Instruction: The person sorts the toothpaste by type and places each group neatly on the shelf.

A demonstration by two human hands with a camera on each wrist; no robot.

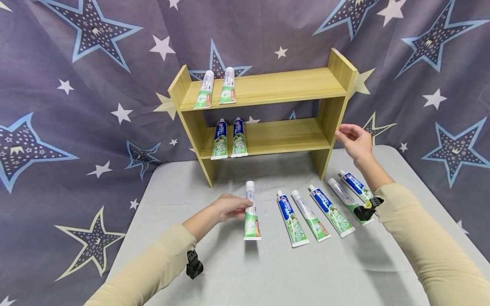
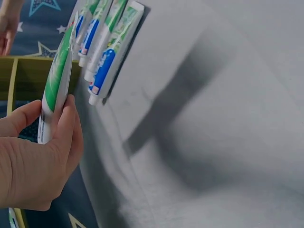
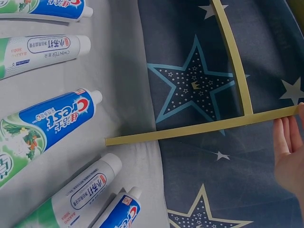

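Note:
My left hand [image 1: 231, 207] pinches a white and green toothpaste tube [image 1: 252, 221] between thumb and fingers, cap end toward the shelf, with its shadow on the table below. In the left wrist view that tube [image 2: 58, 80] is seen from its side. At the right side panel of a two-tier wooden shelf [image 1: 268, 144], my right hand [image 1: 357, 142] has its fingertips against the panel's outer side. Two white and green tubes [image 1: 228, 87] lie on the upper tier. Two blue and green toothpaste tubes [image 1: 239, 138] lie on the lower tier, toward the left.
Right of the held tube, several toothpaste tubes lie in a row on the grey table [image 1: 172, 204], blue and green ones [image 1: 292, 219] alternating with white and green ones [image 1: 311, 216]. A star-patterned curtain [image 1: 260, 25] hangs behind the shelf.

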